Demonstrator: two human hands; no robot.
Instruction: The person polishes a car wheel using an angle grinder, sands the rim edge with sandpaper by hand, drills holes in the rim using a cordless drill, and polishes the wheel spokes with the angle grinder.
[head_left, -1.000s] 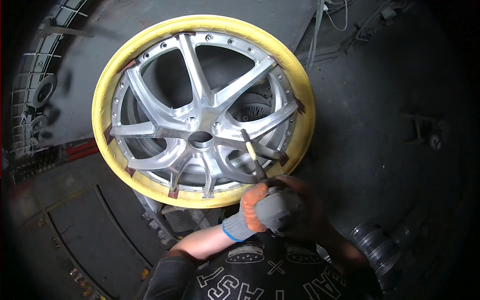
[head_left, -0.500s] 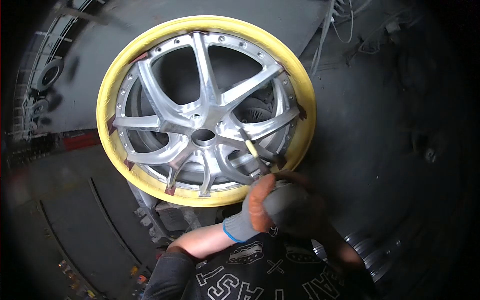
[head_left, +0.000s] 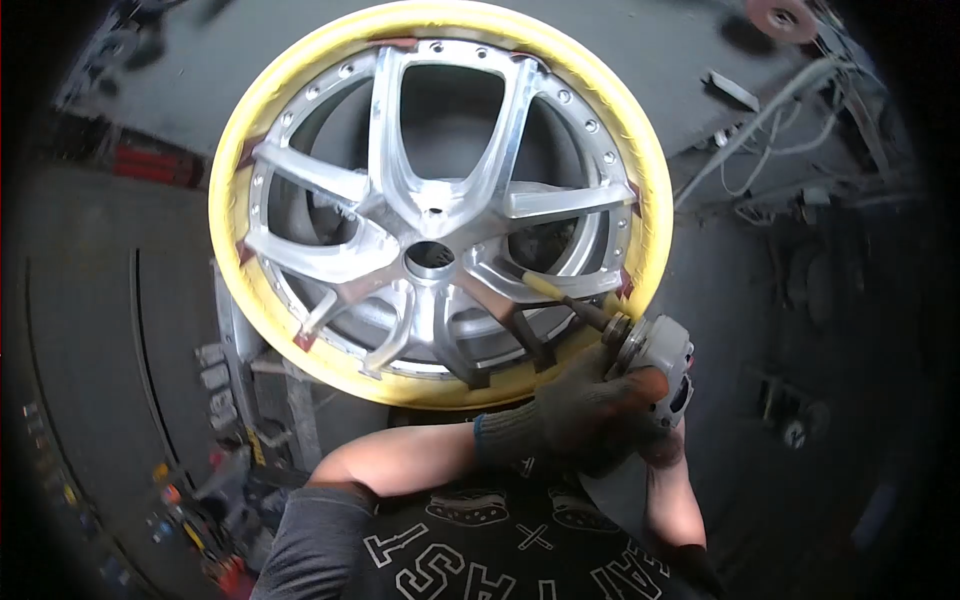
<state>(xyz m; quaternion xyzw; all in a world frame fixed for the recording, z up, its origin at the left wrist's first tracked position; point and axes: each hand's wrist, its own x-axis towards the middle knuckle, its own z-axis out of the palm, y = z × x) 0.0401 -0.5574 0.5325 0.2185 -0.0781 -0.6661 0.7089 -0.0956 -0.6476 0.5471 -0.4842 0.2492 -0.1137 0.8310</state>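
Note:
A silver spoked wheel (head_left: pixel 430 215) with its outer rim wrapped in yellow lies in front of me, dark red tape showing at the spoke ends. My left hand (head_left: pixel 590 410), in a grey and orange glove, is closed around a grey power tool (head_left: pixel 655 350). The tool's thin shaft points up and left, its pale yellow tip (head_left: pixel 540 285) at a spoke right of the hub hole. My right hand (head_left: pixel 660 445) is at the lower right of the tool, largely hidden behind the glove and the tool body, so its fingers are hard to see.
Red items (head_left: pixel 158 166) lie at the left. Pale cables (head_left: pixel 770 120) and a round reddish disc (head_left: pixel 782 18) are at the upper right. A metal stand (head_left: pixel 240 330) shows beneath the wheel. Small coloured items (head_left: pixel 195 520) are scattered at the lower left.
The wheel appears turned, with its spokes at different angles, and it sits higher and further right in view. The tool and my hands have swung right, the tool's body now showing more.

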